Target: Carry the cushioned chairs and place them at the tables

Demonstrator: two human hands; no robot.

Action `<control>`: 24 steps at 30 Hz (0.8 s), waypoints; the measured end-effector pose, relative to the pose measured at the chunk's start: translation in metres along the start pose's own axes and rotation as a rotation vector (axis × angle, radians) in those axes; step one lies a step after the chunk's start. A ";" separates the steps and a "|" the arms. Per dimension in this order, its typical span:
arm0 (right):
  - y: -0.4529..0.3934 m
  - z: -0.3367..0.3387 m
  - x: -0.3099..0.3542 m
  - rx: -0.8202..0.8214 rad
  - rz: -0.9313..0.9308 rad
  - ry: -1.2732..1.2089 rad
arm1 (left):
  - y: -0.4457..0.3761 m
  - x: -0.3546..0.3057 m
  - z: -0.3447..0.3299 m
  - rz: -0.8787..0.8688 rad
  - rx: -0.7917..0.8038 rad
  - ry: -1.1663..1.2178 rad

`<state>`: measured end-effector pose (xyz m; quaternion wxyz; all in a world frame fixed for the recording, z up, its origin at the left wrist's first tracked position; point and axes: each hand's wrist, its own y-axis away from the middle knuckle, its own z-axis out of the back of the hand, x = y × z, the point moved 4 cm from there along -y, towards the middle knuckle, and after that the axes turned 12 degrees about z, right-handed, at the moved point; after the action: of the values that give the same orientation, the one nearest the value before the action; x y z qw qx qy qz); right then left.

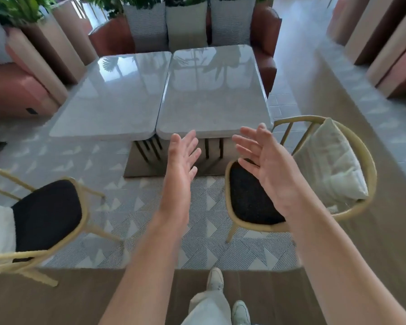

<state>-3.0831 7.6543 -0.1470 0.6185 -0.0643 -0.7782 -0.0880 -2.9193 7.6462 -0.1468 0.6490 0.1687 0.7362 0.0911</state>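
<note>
Hands up mid-frame, both empty with fingers spread loose: left hand (182, 158), right hand (265, 160). We've got one chair (300, 181) at center right, right under our right hand and just off the corner of the right table (213, 90), seat facing left. The other chair (40, 219) sits lower left, well apart from the left table (113, 95). Right one's the closer grab, we reckon.

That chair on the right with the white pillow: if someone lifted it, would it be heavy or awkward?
Probably light: the right chair has a thin, open, curved frame. The white pillow only leans against its back, so it would likely flop or slide off if tilted. The splayed legs suggest it stands steady when pushed.
</note>
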 end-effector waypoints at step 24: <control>-0.112 0.249 0.015 -0.534 -0.002 0.069 | -0.162 0.018 -0.233 0.110 0.322 -0.087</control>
<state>-3.3472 7.5992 -0.1933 0.6057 -0.2212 -0.7059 -0.2931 -3.1721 7.5229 -0.1878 0.6388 0.3142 0.7023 0.0001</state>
